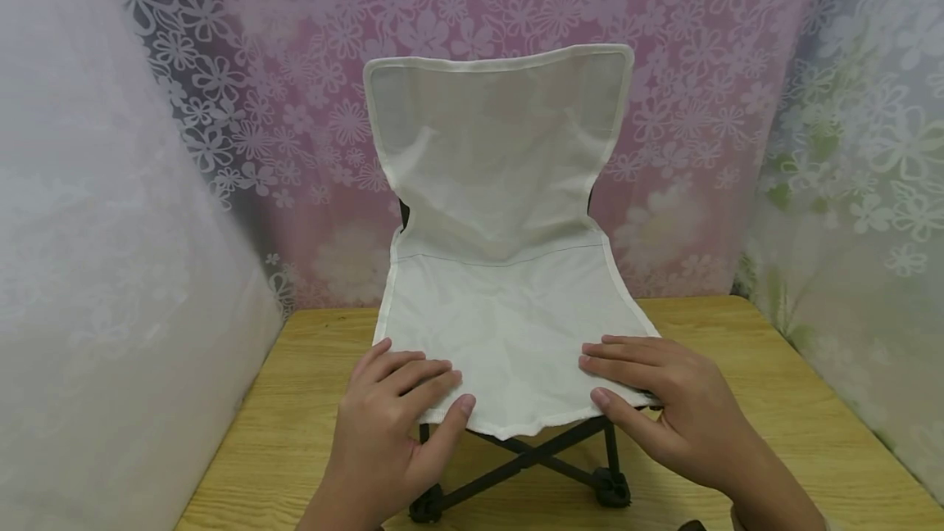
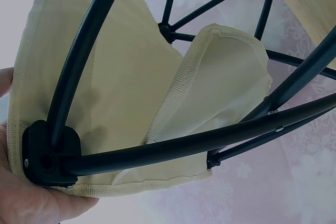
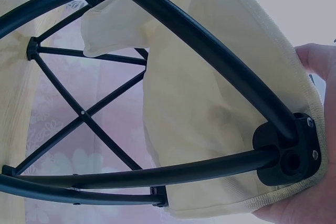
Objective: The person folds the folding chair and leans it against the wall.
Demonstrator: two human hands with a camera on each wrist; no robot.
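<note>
Curtained-off, booth-like spot: pink flowered backdrop (image 1: pixel 310 105), whitish side sheets (image 1: pixel 111 269), wood-grain tabletop (image 1: pixel 295 400).

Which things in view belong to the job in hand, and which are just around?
In the job:
white chair fabric
black frame, carrying the fabric
left hand and right hand, resting on the seat's front corners

Just around:
wooden table, under the frame
pink floral backdrop
whitish side sheet, left
floral side sheet, right
</note>
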